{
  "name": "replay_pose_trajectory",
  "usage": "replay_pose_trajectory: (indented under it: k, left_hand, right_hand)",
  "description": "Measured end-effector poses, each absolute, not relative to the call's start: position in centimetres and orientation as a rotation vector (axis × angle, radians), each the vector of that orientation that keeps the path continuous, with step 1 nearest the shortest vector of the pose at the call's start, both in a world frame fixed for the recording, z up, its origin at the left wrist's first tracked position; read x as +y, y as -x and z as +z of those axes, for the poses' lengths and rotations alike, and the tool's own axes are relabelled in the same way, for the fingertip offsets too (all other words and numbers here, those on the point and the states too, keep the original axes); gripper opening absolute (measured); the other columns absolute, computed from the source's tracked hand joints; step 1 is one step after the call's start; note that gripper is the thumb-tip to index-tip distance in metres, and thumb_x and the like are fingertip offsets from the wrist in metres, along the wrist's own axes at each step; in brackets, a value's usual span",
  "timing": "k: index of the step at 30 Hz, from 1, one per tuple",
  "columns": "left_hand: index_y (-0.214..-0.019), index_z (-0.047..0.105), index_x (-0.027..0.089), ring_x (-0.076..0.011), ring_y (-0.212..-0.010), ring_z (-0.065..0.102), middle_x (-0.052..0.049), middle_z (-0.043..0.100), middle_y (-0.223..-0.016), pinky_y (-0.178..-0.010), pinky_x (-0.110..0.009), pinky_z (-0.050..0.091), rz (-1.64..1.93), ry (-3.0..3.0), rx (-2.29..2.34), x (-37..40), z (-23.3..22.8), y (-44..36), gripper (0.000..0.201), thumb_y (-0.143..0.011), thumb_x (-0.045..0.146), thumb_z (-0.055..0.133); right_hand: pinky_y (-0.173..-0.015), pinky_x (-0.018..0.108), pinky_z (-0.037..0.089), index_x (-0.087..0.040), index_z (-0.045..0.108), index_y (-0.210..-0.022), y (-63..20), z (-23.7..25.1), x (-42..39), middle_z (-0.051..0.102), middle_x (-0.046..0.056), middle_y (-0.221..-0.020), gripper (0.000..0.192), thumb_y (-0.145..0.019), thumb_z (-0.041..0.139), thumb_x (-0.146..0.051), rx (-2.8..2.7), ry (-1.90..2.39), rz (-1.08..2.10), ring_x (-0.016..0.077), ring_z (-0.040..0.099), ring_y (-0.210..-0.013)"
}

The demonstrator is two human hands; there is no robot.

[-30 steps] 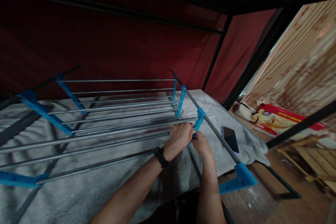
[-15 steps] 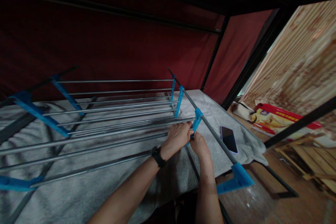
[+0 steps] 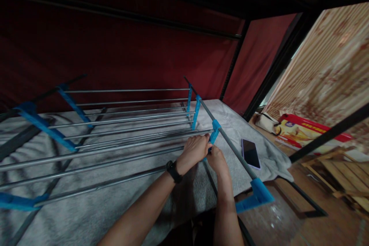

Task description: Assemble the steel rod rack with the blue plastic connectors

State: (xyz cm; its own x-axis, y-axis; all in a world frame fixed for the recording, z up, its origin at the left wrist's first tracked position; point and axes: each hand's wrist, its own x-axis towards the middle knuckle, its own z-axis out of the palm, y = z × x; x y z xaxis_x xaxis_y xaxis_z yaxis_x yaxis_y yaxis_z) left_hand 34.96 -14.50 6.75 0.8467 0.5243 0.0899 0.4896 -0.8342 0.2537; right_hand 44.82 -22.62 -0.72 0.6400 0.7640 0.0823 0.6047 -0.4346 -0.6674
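A metal drying rack (image 3: 121, 123) with grey rods and blue plastic connectors lies on a grey blanket (image 3: 95, 207). My left hand (image 3: 195, 150), with a black watch on the wrist, grips the ends of two grey rods beside a blue connector (image 3: 213, 135). My right hand (image 3: 216, 158) is closed on the lower part of that same connector, touching my left hand. The long side rail (image 3: 230, 146) runs past both hands to a blue corner piece (image 3: 258, 195).
A dark phone (image 3: 250, 153) lies on the blanket right of the rail. Red fabric hangs behind the black bed frame posts (image 3: 265, 80). On the wooden floor at the right lie a red and yellow package (image 3: 305, 132) and wooden slats (image 3: 340, 169).
Both hands stay on the connector and rods. The view has shifted slightly, so the rack and hands sit a little further left and up.
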Motion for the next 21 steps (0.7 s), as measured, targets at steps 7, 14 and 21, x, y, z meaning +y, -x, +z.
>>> replay_pose_trajectory:
  k: [7, 14, 21]
  left_hand:
    - [-0.136, 0.056, 0.012, -0.0267, -0.122, 0.063, -0.015, 0.069, -0.124, -0.104, -0.039, 0.049, 0.386, -2.891, 0.664, -14.9, 5.4, -34.1, 0.042, -0.100, 0.033, 0.054]
    - [-0.135, 0.056, 0.014, -0.0223, -0.122, 0.059, -0.011, 0.065, -0.130, -0.110, -0.037, 0.045, 0.850, -3.039, 0.548, -17.8, 6.2, -30.7, 0.037, -0.100, 0.012, 0.044]
    - [-0.131, 0.058, 0.014, -0.0243, -0.114, 0.062, -0.012, 0.067, -0.122, -0.102, -0.040, 0.048, 0.886, -3.088, 0.740, -16.3, 10.3, -31.6, 0.033, -0.100, 0.014, 0.046]
  right_hand:
    - [-0.083, 0.030, 0.050, -0.021, 0.067, -0.112, -45.4, -1.6, -22.5, 0.076, 0.010, -0.103, 0.036, -0.082, 0.051, -0.011, -1.003, 2.108, 0.335, 0.0238, 0.071, -0.100]
    - [-0.110, 0.040, 0.044, -0.021, 0.063, -0.121, -45.5, 0.2, -21.4, 0.070, 0.008, -0.126, 0.045, -0.079, 0.048, -0.020, -0.945, 1.569, 0.142, 0.0244, 0.061, -0.124]
    - [-0.110, 0.047, 0.045, -0.023, 0.063, -0.130, -44.5, 2.2, -20.7, 0.072, 0.007, -0.119, 0.046, -0.086, 0.054, -0.031, -0.860, 1.481, 0.041, 0.0275, 0.062, -0.121]
